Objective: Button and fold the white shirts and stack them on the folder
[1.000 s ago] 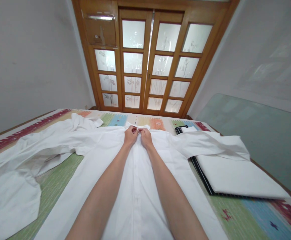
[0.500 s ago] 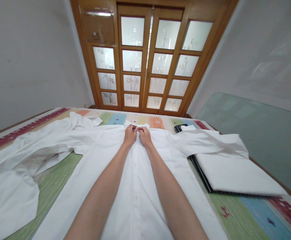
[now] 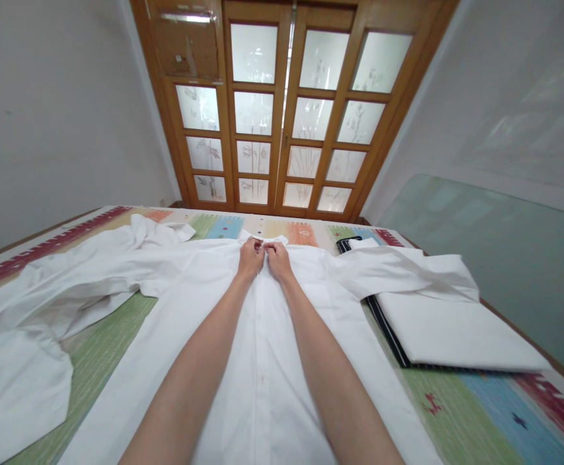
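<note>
A white button-up shirt (image 3: 195, 323) lies spread front side up, its collar at the far end and its sleeves out to both sides. Both of my hands meet at the top of the front placket, just below the collar. My left hand (image 3: 251, 258) pinches the fabric there with bent fingers. Close beside it, my right hand (image 3: 278, 259) also pinches the cloth at the neck opening. The button between the fingertips is too small and covered to make out. Lower down, the placket (image 3: 261, 349) runs straight between my forearms.
Beneath the shirt is a colourful patterned cloth (image 3: 102, 349). At right, a folded white piece (image 3: 451, 329) with a black striped edge lies partly under the shirt sleeve. A pale green panel (image 3: 504, 258) leans by the right wall. Wooden glazed doors (image 3: 282, 90) stand behind.
My hands stay at the collar, with only slight finger movement. The whole view has shifted a little; the shirt lies as before.
</note>
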The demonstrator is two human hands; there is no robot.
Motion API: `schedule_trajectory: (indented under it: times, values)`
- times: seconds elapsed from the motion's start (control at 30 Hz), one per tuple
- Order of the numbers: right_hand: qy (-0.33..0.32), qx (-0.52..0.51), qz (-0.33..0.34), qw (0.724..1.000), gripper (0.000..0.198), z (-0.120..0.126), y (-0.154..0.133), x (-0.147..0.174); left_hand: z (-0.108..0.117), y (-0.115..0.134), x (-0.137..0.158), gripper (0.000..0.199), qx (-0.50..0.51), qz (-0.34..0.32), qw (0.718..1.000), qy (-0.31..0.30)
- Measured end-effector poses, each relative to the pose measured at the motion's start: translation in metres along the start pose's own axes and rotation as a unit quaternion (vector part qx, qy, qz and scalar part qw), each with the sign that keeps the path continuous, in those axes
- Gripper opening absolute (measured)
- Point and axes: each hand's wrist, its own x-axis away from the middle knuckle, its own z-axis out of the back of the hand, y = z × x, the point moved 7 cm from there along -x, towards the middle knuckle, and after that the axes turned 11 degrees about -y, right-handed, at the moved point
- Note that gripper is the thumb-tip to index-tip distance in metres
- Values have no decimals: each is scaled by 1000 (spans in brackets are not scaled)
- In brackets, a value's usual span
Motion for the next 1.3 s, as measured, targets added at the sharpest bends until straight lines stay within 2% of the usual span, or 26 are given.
schedule_trajectory:
  times: [0.53,0.77,0.87,1.2,1.3]
  values:
    - [4,24,5,1000,22,-2,1,1,4,3,2,7,20,19,1000,-4]
    - [0,54,14,998,23,-3,-2,2,7,-7,1,5,35,78,996,17]
    - [3,68,8,998,21,-3,-2,3,7,-12,1,7,52,97,994,18]
    - [15,110,4,994,22,-3,-3,6,5,-8,-1,14,60,90,994,9]
    - [20,120,-6,993,20,-2,-6,6,6,-8,-3,25,63,91,994,6]
